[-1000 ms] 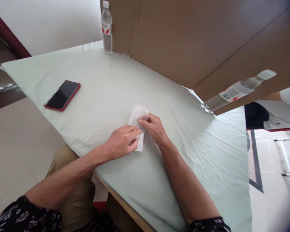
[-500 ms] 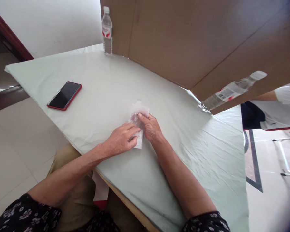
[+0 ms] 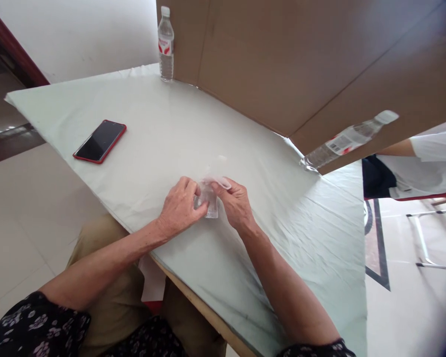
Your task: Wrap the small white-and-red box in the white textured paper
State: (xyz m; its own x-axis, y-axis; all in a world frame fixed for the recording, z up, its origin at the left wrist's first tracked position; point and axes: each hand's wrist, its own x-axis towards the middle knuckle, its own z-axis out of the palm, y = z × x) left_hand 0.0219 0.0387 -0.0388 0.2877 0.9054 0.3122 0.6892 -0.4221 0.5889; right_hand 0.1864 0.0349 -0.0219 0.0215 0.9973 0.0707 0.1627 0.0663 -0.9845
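Note:
Between my hands, above the pale green tablecloth, is a small translucent, whitish plastic packet (image 3: 212, 208), crumpled and partly see-through. My right hand (image 3: 236, 201) pinches its upper part between thumb and fingers, where a whitish edge folds over in a loop. Curled at the packet's left side is my left hand (image 3: 180, 206), its thumb and fingers closed on that edge. The fingers cover part of the packet, and I cannot make out whether anything is inside.
A phone with a red case (image 3: 100, 141) lies to the left on the tablecloth (image 3: 148, 134). Brown cardboard panels (image 3: 252, 59) stand along the back. One water bottle (image 3: 166, 47) stands at the far corner, another bottle (image 3: 347, 141) at the right. Beyond the panel shows a person's white sleeve (image 3: 436, 146).
My left hand has curled up and shifted slightly up at the packet's left edge. The packet's top is now folded over in my right hand, and its lower part looks clearer.

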